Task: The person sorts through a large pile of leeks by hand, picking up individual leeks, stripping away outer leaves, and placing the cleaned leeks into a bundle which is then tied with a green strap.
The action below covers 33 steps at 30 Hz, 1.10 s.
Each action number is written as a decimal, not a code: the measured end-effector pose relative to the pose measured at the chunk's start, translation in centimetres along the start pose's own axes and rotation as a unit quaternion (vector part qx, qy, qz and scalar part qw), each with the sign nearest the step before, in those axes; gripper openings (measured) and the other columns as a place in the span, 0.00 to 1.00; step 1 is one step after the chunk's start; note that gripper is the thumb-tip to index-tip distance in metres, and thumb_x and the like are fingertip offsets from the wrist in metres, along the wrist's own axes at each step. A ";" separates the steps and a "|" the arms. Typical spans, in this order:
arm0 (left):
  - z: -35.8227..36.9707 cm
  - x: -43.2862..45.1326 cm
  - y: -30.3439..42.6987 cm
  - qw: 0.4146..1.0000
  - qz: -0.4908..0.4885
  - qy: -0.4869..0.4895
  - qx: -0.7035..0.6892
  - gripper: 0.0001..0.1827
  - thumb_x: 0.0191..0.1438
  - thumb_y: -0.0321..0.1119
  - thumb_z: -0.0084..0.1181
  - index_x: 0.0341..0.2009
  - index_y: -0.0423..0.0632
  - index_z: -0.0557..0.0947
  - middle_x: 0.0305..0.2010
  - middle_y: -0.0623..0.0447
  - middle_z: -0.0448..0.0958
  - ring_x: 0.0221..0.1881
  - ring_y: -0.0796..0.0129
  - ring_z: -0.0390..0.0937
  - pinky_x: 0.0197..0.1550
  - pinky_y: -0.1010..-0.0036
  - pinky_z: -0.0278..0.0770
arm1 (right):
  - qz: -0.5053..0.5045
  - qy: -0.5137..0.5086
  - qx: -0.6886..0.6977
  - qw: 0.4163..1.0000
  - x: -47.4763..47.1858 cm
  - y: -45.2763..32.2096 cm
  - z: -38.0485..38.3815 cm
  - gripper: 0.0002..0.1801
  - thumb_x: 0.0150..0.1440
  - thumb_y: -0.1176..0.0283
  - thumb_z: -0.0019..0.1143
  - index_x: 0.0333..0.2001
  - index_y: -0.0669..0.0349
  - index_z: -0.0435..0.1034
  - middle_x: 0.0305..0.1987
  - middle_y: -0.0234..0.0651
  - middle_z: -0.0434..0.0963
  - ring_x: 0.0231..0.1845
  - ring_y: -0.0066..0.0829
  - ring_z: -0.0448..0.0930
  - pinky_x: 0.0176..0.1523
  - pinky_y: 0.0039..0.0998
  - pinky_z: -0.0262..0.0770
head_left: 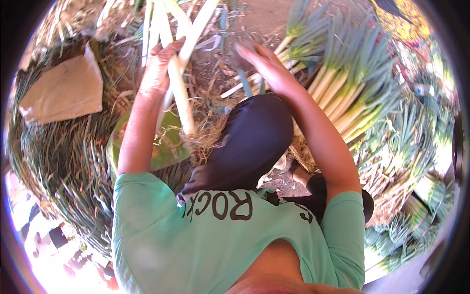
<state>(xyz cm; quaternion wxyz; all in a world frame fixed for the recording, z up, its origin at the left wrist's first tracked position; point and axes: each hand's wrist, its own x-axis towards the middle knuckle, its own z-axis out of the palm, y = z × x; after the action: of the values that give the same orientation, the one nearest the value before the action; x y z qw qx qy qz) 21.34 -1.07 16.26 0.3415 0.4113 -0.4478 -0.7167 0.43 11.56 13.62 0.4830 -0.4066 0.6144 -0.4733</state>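
Observation:
My left hand [163, 60] grips several thick white stalks of long green onions [182, 95]. Their stringy roots [203, 141] hang beside my left knee, which is in dark trousers [257, 136]. Across from it, my right hand [262, 60] is stretched out and blurred, above the soil and loose stalks. Its fingers look straight, but I cannot tell whether they hold anything. Just below its fingertips is a strip of green leaf [244, 81]. A row of cleaned green onions [339, 88], white stems towards me, lies to the right of my right forearm.
On the left, a large heap of green onions [69, 161] bears a piece of brown cardboard [66, 90]. A green, spotted flat piece [172, 147] sits under my left forearm. More onions [396, 147] are piled at the right. Leaf scraps litter the soil [257, 18].

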 end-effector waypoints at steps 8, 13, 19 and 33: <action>7.0 3.9 -4.7 0.994 -0.074 0.001 0.080 0.19 0.53 0.39 0.60 0.43 0.36 0.78 0.36 0.45 0.79 0.35 0.66 0.79 0.40 0.73 0.79 | -0.014 0.161 0.355 0.921 6.7 2.5 -1.9 0.11 0.56 0.65 0.57 0.39 0.60 0.69 0.30 0.35 0.75 0.34 0.34 0.77 0.39 0.34 0.73; 2.3 6.6 -6.8 0.996 -0.073 0.009 -0.052 0.20 0.46 0.39 0.69 0.40 0.42 0.79 0.30 0.48 0.80 0.32 0.66 0.79 0.45 0.69 0.79 | -0.041 0.219 0.463 0.858 7.3 8.4 -8.9 0.11 0.58 0.63 0.56 0.39 0.56 0.66 0.30 0.31 0.72 0.33 0.31 0.75 0.40 0.35 0.73; -1.6 6.0 -5.7 0.989 -0.026 0.034 -0.144 0.14 0.47 0.25 0.65 0.39 0.43 0.77 0.28 0.51 0.78 0.28 0.69 0.76 0.36 0.75 0.77 | -0.116 0.311 0.515 0.790 7.4 9.8 -14.5 0.15 0.61 0.60 0.50 0.45 0.57 0.63 0.41 0.35 0.68 0.42 0.37 0.70 0.48 0.41 0.70; -4.3 3.1 -6.7 0.994 -0.015 0.091 -0.063 0.11 0.54 0.23 0.56 0.43 0.36 0.76 0.31 0.51 0.76 0.27 0.70 0.73 0.29 0.78 0.72 | -0.101 0.564 0.420 0.704 7.1 8.1 -18.8 0.13 0.60 0.63 0.51 0.35 0.62 0.67 0.24 0.35 0.67 0.21 0.34 0.70 0.24 0.36 0.70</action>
<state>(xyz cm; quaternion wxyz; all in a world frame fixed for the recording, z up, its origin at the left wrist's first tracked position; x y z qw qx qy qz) 23.05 -2.86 8.12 0.3952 0.4597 -0.3627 -0.7078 -19.73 10.09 5.86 0.1166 0.1214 0.4654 -0.8689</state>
